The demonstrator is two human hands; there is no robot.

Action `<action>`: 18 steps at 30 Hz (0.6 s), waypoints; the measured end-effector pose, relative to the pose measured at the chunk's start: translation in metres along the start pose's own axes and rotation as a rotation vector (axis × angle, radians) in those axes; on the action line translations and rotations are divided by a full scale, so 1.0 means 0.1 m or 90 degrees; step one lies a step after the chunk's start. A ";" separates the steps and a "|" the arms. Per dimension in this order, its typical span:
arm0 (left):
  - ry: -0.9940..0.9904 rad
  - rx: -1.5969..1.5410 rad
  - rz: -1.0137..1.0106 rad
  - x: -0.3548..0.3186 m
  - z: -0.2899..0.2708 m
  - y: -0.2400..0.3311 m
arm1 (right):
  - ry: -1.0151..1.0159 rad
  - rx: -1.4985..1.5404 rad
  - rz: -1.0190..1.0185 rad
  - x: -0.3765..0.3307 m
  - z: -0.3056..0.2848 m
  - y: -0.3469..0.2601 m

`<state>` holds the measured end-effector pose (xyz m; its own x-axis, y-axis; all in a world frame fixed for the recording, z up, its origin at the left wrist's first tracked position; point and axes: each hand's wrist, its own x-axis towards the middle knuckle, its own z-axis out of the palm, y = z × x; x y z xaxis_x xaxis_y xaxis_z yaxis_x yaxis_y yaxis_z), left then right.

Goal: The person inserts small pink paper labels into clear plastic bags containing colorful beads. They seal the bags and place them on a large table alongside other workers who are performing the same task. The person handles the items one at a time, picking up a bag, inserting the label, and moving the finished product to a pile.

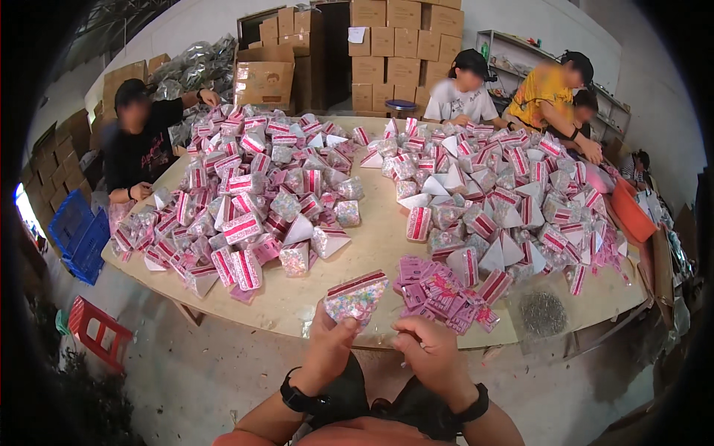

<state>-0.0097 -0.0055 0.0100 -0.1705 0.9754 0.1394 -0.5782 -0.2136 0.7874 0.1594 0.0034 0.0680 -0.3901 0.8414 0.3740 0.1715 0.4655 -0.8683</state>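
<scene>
From my remote seat I see the left hand closed on a clear pouch of small pastel pieces, thumb across its lower end, which it hides. The pouch hangs over the tabletop's near edge, its pink-and-white header uppermost. The right hand is just beside it, fingers curled in with a narrow gap; I can't tell whether they pinch anything.

Pink cards overlap near the near edge, beyond the right hand. Behind, one heap of pouches spreads toward the left edge, another heap toward the right; the lower layers are buried. An orange basin at the right edge is partly blocked from my view, its contents hard to make out.
</scene>
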 end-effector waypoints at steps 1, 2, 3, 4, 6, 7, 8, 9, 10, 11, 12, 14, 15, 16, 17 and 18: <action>0.001 -0.004 0.009 -0.01 0.00 0.00 | 0.001 -0.009 -0.015 0.02 0.02 -0.04; 0.002 -0.007 0.016 -0.01 0.01 0.01 | 0.003 -0.018 -0.029 0.03 0.04 -0.07; 0.003 -0.011 0.024 -0.02 0.02 0.01 | 0.005 -0.026 -0.043 0.05 0.05 -0.10; 0.015 -0.013 0.035 -0.03 0.05 0.03 | -0.005 -0.039 -0.054 0.06 0.06 -0.14; 0.037 -0.018 0.056 -0.07 0.11 0.06 | -0.023 -0.066 -0.075 0.09 0.08 -0.19; 0.032 -0.034 0.058 -0.08 0.12 0.07 | -0.032 -0.068 -0.074 0.09 0.09 -0.20; 0.027 -0.050 0.062 -0.08 0.14 0.08 | -0.040 -0.070 -0.074 0.10 0.10 -0.20; 0.021 -0.065 0.066 -0.08 0.14 0.08 | -0.049 -0.072 -0.073 0.11 0.11 -0.20; 0.018 -0.068 0.060 -0.08 0.14 0.09 | -0.051 -0.074 -0.073 0.12 0.12 -0.21; 0.015 -0.072 0.052 -0.09 0.13 0.09 | -0.052 -0.076 -0.071 0.12 0.13 -0.21; 0.012 -0.075 0.045 -0.09 0.13 0.09 | -0.054 -0.077 -0.069 0.12 0.14 -0.21; 0.012 -0.066 0.042 -0.09 0.12 0.08 | -0.048 -0.090 -0.076 0.13 0.14 -0.23; 0.012 -0.061 0.040 -0.09 0.11 0.08 | -0.044 -0.096 -0.079 0.13 0.15 -0.23; 0.012 -0.061 0.047 -0.10 0.12 0.09 | -0.043 -0.094 -0.082 0.14 0.15 -0.24; 0.013 -0.062 0.053 -0.11 0.15 0.11 | -0.042 -0.093 -0.084 0.15 0.15 -0.24; 0.013 -0.062 0.059 -0.11 0.16 0.12 | -0.040 -0.092 -0.087 0.15 0.15 -0.25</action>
<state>-0.0017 -0.0181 0.0272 -0.2426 0.9503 0.1952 -0.6338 -0.3076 0.7097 0.1356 0.0008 0.0902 -0.4738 0.7510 0.4599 0.2389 0.6122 -0.7537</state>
